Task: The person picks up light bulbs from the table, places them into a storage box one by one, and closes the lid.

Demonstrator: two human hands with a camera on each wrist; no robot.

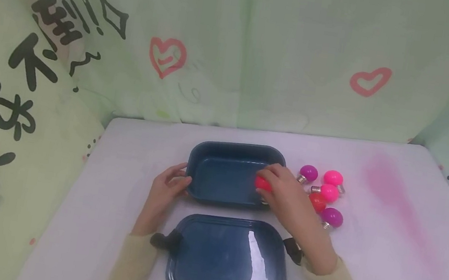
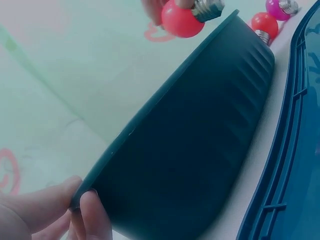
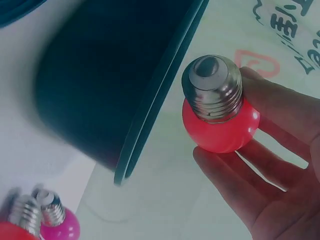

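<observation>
A dark blue rectangular box (image 1: 219, 178) stands without its lid on the white table. At its left end my left hand (image 1: 166, 189) pinches the rim between thumb and fingers; the left wrist view shows this grip at the rim's corner (image 2: 82, 192). My right hand (image 1: 291, 201) holds a red light bulb (image 3: 220, 127) by its round glass. Its silver screw base points away from the palm. In the head view this bulb (image 1: 262, 183) is over the box's right end; both wrist views show it above rim level.
Right of the box lie several loose bulbs: purple (image 1: 308, 173), pink (image 1: 333, 177) and red (image 1: 317, 203). The matching dark blue lid (image 1: 224, 261) lies flat in front of the box, between the forearms. Light green curtains (image 1: 270, 69) with drawings enclose the table (image 1: 385, 261).
</observation>
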